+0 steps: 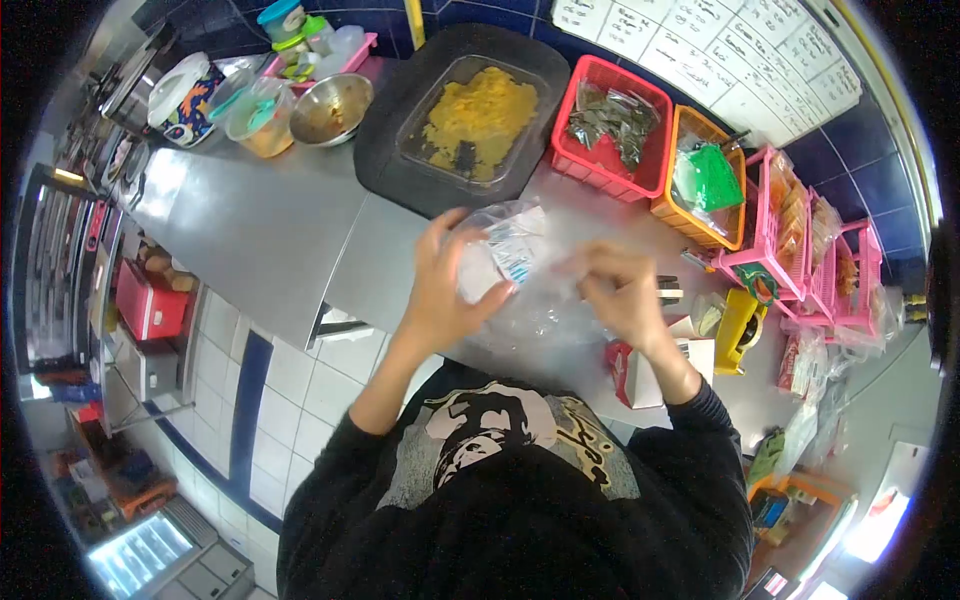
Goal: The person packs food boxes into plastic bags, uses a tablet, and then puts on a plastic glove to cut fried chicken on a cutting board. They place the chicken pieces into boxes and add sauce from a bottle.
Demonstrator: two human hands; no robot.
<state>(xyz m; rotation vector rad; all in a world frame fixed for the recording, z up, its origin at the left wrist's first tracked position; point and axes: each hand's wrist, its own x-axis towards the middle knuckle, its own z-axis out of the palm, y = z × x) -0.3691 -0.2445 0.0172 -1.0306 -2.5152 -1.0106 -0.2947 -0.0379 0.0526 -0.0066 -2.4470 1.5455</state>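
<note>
My left hand [438, 290] is closed around the edge of a clear plastic bag [478, 262] above the steel worktop. White packets with blue print [514, 250] show inside or against the bag. To the right, my right hand [622, 292] is held with thumb and fingers drawn together, slightly blurred; what they pinch, if anything, I cannot make out. More clear plastic [540, 325] spreads below and between the hands. A red and white box [660, 375] sits under my right wrist.
Behind the hands stands a dark tub [385, 160] holding yellow powder [480, 120]. Right of it are a red basket [620, 185] of dark packets, an orange basket [735, 225], pink racks [760, 250] and a yellow tape dispenser [735, 335]. A metal bowl [332, 108] is at the back left.
</note>
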